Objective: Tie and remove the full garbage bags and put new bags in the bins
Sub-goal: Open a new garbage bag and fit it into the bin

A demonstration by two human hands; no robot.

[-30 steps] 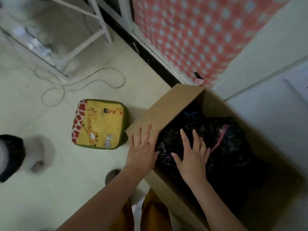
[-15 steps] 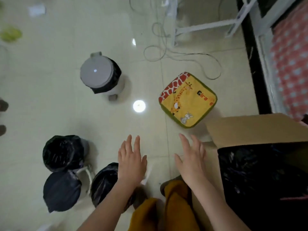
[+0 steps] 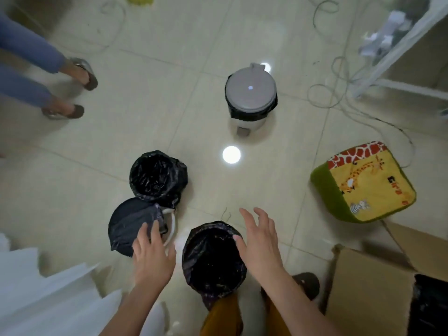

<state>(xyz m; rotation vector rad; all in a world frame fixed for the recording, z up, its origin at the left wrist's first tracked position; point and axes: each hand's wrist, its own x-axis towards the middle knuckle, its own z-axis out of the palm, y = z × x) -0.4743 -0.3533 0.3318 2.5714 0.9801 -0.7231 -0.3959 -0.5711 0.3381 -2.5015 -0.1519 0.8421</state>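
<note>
View has swung onto tiled floor [image 3: 145,98]; both hands, left hand [image 3: 152,258] and right hand [image 3: 260,248], apparently released above bins [image 3: 213,258].

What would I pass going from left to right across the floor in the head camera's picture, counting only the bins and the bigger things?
Tilted black-lined bin → upright open bin behind it → bin between the hands → grey lidded bin → giraffe cushion → cardboard box.

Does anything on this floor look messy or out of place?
Yes: loose cables trail in loops across the tiles by the white frame, a likely tripping hazard. The giraffe cushion sits on the floor too. No spill is visible.
</note>
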